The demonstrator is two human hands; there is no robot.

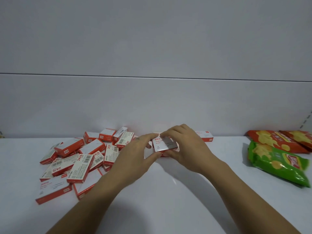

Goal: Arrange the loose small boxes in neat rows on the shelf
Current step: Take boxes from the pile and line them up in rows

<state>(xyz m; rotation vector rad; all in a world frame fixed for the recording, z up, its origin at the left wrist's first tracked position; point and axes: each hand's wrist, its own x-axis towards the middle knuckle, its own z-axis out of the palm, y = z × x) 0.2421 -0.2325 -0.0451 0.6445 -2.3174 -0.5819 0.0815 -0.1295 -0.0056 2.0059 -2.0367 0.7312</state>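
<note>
Left hand and right hand both pinch one small box by its edges, mid-shelf, near the back. Probably light, stiff card with a glossy, slippery face, so grip the side edges. Label reads "PAPER CL…". Loose pile to the left, several marked "24/6". Chip bags to the right.

Over at the right edge, a green chip bag lies flat, angled toward the lower right. Just above it and touching it is an orange chip bag, with a second orange bag tucked behind. A pale back panel fills the top of the frame, one horizontal seam running across it.
</note>
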